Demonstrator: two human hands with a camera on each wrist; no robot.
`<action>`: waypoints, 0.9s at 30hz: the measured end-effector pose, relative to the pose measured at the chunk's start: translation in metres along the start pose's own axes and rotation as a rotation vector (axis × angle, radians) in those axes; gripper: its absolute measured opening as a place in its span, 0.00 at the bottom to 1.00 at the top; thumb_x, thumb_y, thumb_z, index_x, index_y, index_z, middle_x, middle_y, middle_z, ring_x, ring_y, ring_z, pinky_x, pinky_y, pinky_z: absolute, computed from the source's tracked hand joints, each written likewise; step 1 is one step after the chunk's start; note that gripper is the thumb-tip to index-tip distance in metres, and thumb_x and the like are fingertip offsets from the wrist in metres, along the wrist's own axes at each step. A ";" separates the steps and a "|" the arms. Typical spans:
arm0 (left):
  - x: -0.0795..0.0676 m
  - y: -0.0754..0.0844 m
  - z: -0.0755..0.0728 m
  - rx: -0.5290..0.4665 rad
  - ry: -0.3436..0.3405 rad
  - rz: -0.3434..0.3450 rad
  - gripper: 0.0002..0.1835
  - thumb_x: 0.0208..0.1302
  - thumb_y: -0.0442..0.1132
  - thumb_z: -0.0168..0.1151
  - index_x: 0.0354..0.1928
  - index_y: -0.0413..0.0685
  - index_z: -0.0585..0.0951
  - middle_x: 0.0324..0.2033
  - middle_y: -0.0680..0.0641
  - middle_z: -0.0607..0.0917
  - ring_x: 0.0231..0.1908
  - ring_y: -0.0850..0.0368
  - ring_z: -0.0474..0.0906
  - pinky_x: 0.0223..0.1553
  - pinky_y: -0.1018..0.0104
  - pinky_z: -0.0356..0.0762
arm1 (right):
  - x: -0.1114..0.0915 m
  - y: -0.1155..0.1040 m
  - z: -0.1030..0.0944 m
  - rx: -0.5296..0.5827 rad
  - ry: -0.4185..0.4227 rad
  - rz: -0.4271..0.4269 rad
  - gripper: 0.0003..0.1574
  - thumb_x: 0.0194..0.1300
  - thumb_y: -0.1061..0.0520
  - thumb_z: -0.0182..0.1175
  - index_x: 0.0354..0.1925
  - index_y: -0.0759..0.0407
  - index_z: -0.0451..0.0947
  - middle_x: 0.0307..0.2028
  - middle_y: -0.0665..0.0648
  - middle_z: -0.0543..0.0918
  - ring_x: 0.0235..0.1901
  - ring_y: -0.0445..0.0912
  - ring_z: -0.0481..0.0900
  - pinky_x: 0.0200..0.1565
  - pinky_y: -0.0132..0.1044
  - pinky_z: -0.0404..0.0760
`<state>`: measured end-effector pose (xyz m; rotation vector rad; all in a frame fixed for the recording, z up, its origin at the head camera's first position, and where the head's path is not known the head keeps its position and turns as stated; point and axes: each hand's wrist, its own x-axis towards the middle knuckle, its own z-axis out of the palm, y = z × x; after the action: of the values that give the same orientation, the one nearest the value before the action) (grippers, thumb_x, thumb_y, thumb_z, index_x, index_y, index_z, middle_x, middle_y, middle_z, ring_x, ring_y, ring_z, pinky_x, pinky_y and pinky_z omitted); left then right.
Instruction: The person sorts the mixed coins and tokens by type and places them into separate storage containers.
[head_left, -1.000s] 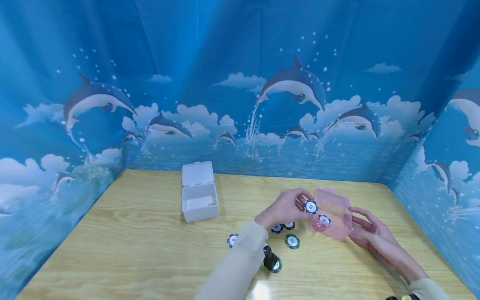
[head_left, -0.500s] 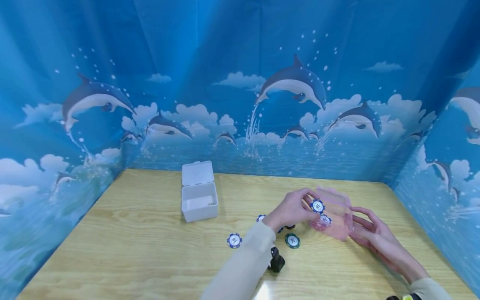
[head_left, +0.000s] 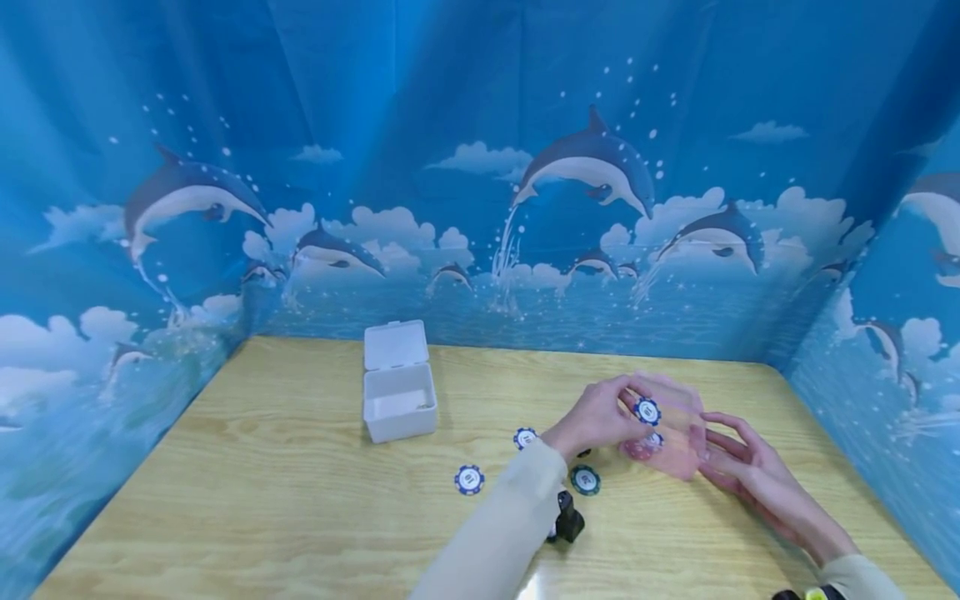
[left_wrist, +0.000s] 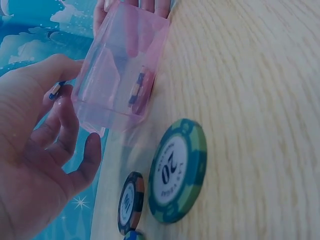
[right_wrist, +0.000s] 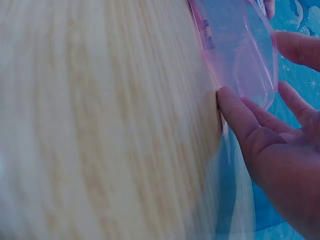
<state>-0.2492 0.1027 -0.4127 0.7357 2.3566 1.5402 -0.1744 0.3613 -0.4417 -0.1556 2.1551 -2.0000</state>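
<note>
My left hand pinches a blue-and-white poker chip above the left part of a translucent pink box. In the left wrist view, only the edge of that chip shows between the fingers. Inside the box lie a blue-and-white chip and a reddish chip, seen through its wall. My right hand rests against the box's right side, fingertips touching the wall and rim, fingers mostly straight. Near my left hand lie a green chip marked 20 and an orange-and-black chip.
Two blue-and-white chips, one nearer the front and one partly behind the sleeve, lie left of the forearm. A white box with its lid raised stands at the back. A blue dolphin-print curtain surrounds the wooden table.
My left hand has moved right, carrying the pinched chip further over the pink box. Chips left of the sleeve have come into view. The right hand and box hold their place.
</note>
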 end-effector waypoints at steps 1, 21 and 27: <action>0.000 0.000 0.001 0.008 0.000 0.002 0.21 0.56 0.36 0.77 0.51 0.56 0.82 0.34 0.59 0.80 0.29 0.68 0.77 0.29 0.74 0.79 | 0.000 0.000 0.000 0.001 0.000 -0.002 0.33 0.74 0.67 0.55 0.69 0.44 0.60 0.54 0.31 0.78 0.53 0.29 0.81 0.51 0.29 0.86; -0.008 -0.013 -0.020 -0.045 -0.068 0.030 0.23 0.63 0.40 0.73 0.59 0.49 0.81 0.42 0.52 0.83 0.32 0.67 0.80 0.33 0.72 0.83 | -0.002 0.001 0.001 0.027 -0.028 -0.035 0.32 0.75 0.68 0.53 0.69 0.45 0.61 0.55 0.34 0.79 0.54 0.32 0.82 0.52 0.29 0.85; -0.016 -0.019 -0.044 0.043 -0.079 0.004 0.22 0.64 0.43 0.73 0.58 0.50 0.82 0.50 0.45 0.84 0.40 0.65 0.81 0.40 0.73 0.82 | -0.003 0.001 0.001 0.030 -0.028 -0.040 0.31 0.76 0.67 0.53 0.69 0.45 0.60 0.55 0.34 0.79 0.54 0.33 0.82 0.52 0.29 0.85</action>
<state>-0.2609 0.0542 -0.4125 0.7961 2.3382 1.4386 -0.1710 0.3611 -0.4420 -0.2222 2.1198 -2.0381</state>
